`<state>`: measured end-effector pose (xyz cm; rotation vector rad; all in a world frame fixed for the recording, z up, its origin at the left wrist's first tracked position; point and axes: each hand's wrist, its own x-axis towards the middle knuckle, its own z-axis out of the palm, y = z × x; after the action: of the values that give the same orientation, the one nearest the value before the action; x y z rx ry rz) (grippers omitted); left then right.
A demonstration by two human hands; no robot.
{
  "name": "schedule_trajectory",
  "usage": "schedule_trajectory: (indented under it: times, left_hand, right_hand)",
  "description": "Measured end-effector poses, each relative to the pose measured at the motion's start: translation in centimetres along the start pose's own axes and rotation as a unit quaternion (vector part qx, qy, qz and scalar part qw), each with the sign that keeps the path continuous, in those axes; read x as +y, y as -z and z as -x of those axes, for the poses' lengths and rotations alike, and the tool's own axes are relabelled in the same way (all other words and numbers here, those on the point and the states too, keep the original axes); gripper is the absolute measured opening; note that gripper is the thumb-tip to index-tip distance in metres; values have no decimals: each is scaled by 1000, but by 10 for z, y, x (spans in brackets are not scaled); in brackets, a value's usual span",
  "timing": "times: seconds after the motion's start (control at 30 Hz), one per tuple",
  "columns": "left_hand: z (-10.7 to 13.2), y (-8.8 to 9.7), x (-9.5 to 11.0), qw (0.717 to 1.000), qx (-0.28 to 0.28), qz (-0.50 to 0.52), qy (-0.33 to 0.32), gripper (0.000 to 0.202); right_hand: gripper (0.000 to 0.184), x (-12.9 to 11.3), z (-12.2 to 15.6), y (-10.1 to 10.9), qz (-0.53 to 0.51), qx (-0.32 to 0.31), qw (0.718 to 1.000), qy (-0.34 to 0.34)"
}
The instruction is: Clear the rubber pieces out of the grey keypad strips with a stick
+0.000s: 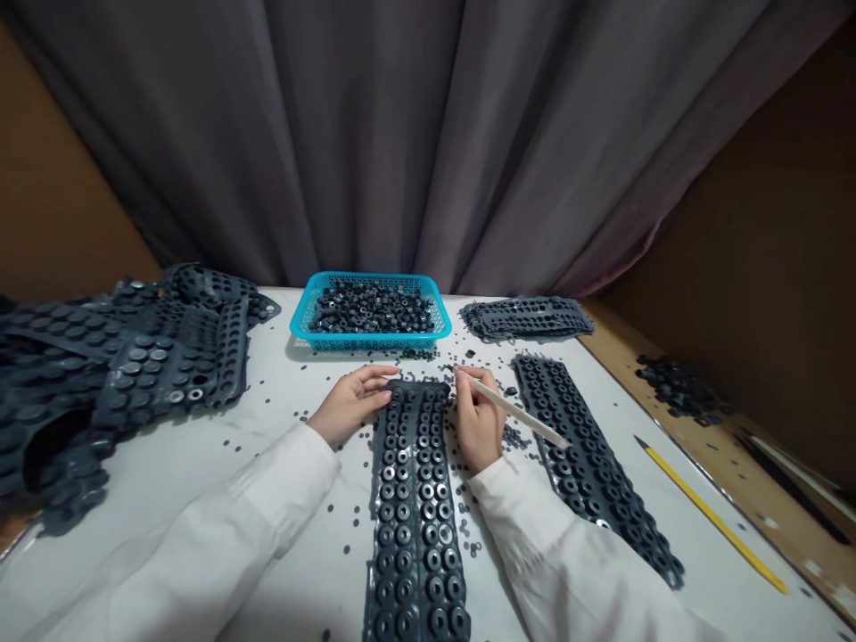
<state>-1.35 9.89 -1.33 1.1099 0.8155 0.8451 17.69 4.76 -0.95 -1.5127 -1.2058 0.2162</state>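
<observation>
A dark rubber sheet strip (417,535) with rows of raised rings lies lengthwise before me. My left hand (351,406) rests at its upper left corner, fingers stretched out and the thumb touching the edge. Beside the upper right corner, my right hand (480,419) is closed round a slim white stick-like tool (525,415). The tool's wider end slants down to the right; its tip is near my fingertips, too small to make out. Small dark discs (468,526) are scattered around the strip.
A blue basket (371,341) full of small dark rubber pieces stands at the back. Dark rubber sheets (153,366) are heaped at left. Stacked strips (528,318), another ringed strip (595,455), a yellow pencil (712,513) and a pile of dark bits (679,388) lie at right.
</observation>
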Motion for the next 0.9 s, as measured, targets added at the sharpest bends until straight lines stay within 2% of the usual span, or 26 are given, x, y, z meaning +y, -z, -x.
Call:
schedule_trajectory:
  times: [0.23, 0.5, 0.6, 0.67, 0.77, 0.9]
  left_hand:
    - [1, 0, 5, 999, 0, 31, 8, 45]
    - [2, -3, 12, 999, -1, 43, 10, 42]
    - [2, -3, 11, 999, 1, 45, 10, 41]
    - [2, -2, 10, 999, 2, 48, 8, 40]
    - [1, -1, 9, 999, 3, 54, 0, 40]
    - [2, -7, 20, 997, 16, 68, -28, 42]
  right_hand:
    - [23, -1, -3, 2, -21, 0, 999, 47]
    - [37, 5, 0, -3, -125, -64, 989, -39]
    - [40, 4, 0, -3, -111, -69, 990, -54]
    - [35, 3, -1, -2, -109, -72, 990, -53]
    - [27, 2, -1, -2, -144, -110, 982, -45]
    - [35, -3, 2, -3, -189, -178, 965, -40]
